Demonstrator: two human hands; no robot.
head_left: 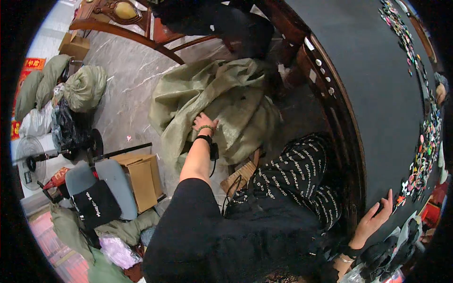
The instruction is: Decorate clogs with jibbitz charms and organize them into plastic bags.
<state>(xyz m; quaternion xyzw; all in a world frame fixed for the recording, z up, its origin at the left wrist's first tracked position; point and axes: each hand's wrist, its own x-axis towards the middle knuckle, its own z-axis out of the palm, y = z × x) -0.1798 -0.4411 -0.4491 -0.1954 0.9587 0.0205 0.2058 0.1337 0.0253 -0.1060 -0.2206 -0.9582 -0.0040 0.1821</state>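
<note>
A large olive-green woven sack (240,111) lies rumpled on the floor beside the table. My left hand (205,122) reaches down to it, fingers bent and closed over a fold of the cloth. A beaded bracelet and a black band with a small device circle that wrist. Over the near edge of the dark table (349,94), my right hand (373,221) is open with its fingers apart, and nothing shows in it. Close to its fingertips are many small colourful pieces (420,170), spread in a long strip along the table's far side.
A carved wooden chair (165,49) stands beyond the sack. On the left are tied sacks (86,87), a fan (33,155), a grey office chair (115,188) and a cardboard box (144,181). Clear plastic bags (401,240) lie near my right hand.
</note>
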